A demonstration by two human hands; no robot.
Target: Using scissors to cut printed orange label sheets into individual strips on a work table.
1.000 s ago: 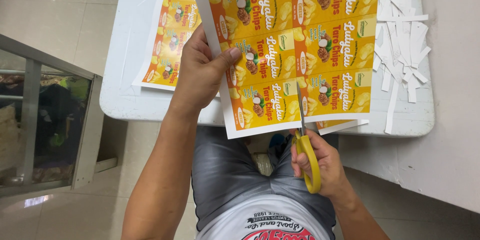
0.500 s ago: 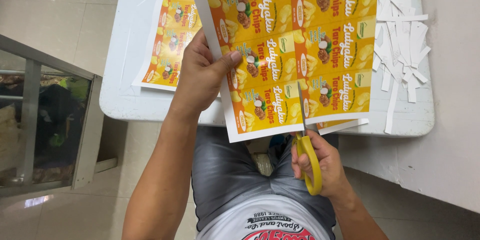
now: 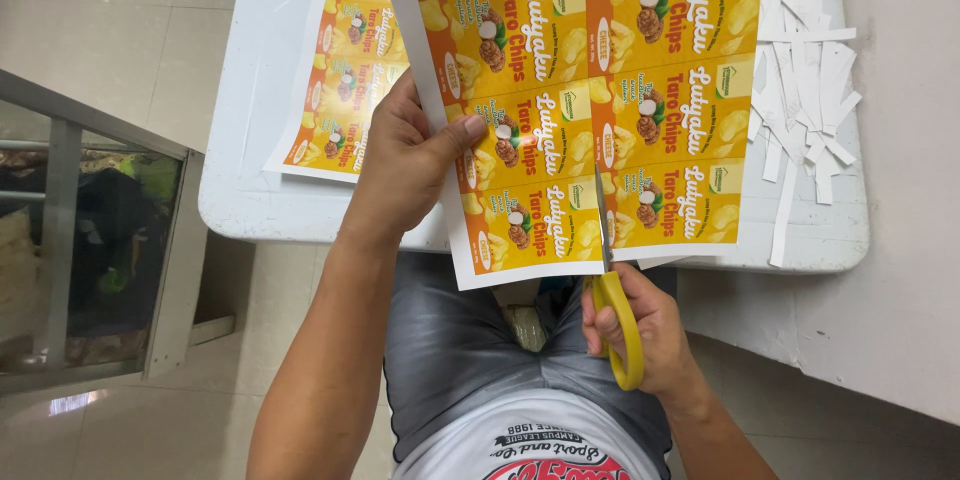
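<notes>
My left hand (image 3: 408,162) grips the left edge of a large printed sheet (image 3: 560,110) of yellow and orange snack labels, thumb on top, holding it up over the table edge. My right hand (image 3: 640,325) holds yellow-handled scissors (image 3: 612,300) below the sheet's near edge. The blades point up into the sheet between two label columns, with a short cut running up from the bottom margin.
A white table (image 3: 250,180) carries a second printed label sheet (image 3: 345,70) at the left and a pile of several white paper strips (image 3: 805,100) at the right. A glass-fronted cabinet (image 3: 90,240) stands left of my lap on the tiled floor.
The scissor blades have advanced a little further up into the sheet between the label columns. My left hand keeps the same grip on the sheet's edge.
</notes>
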